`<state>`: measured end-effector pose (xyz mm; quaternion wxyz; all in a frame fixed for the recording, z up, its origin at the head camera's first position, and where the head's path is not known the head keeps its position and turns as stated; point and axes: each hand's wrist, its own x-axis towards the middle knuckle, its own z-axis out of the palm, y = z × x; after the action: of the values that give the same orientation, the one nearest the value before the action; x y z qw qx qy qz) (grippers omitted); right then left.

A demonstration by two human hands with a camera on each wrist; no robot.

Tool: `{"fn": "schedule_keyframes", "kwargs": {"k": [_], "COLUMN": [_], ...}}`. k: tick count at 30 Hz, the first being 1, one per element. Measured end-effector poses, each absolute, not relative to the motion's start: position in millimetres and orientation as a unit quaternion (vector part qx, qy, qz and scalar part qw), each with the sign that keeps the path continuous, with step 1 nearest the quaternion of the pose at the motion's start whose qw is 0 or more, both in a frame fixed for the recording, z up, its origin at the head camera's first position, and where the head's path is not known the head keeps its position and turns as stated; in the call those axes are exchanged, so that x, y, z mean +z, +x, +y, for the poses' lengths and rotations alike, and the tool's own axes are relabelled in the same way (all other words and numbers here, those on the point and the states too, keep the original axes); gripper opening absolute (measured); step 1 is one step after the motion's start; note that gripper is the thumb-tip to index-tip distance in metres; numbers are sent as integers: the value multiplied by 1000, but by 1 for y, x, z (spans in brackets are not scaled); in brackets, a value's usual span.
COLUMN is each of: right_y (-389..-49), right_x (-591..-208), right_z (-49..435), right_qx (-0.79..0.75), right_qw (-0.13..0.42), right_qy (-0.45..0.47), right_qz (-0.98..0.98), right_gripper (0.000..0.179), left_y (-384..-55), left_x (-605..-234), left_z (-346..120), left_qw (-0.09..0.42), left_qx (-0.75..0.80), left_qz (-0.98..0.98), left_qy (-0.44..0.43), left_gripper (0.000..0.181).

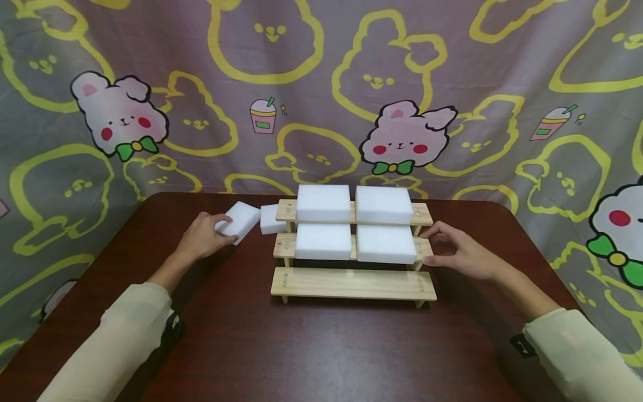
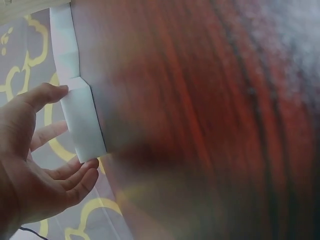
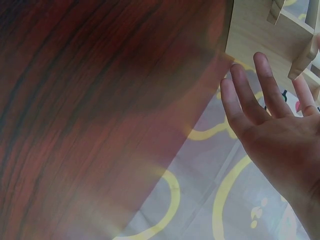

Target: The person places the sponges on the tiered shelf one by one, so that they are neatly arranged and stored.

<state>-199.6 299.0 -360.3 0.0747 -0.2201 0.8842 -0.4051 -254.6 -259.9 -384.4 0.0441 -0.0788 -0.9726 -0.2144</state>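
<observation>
On the left of the table my left hand (image 1: 203, 237) grips a white foam block (image 1: 242, 221) by its sides, thumb along one edge and fingers at the other. The same block (image 2: 85, 120) appears in the left wrist view. A second white block (image 1: 271, 219) lies just beyond it, partly hidden behind the three-tier wooden rack (image 1: 354, 283). Two white blocks sit on the top tier and two on the middle tier; the lowest holds none. My right hand (image 1: 464, 254) is at the rack's right end, fingertips right by the middle tier, its fingers (image 3: 265, 82) mostly straight.
The dark reddish-brown table (image 1: 321, 346) extends in front of the rack and to both sides. Behind it hangs a curtain (image 1: 311, 84) with cartoon rabbits and yellow outlines, close to the back edge.
</observation>
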Motion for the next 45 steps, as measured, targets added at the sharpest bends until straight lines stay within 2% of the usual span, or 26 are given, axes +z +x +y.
{"fn": "schedule_keyframes", "kwargs": {"k": [17,31,45], "right_y": [-199,-200,-200], "right_x": [-360,-362,-361], "right_z": [298,300,299], "right_qx": [-400,-401,-399], "right_qw": [70,70,71], "right_qy": [-221,-221,-219], "right_qz": [886,886,888], "right_gripper": [44,44,44], "left_y": [-233,-209,-192], "left_x": [-370,-344,-324], "left_z": [-281,-276,-271], "left_qw": [78,115,109], "left_qx": [-254,-267,-284], "left_qz": [-959,-945,-934], "left_qy": [-96,-148,-188], "left_gripper": [49,44,41]}}
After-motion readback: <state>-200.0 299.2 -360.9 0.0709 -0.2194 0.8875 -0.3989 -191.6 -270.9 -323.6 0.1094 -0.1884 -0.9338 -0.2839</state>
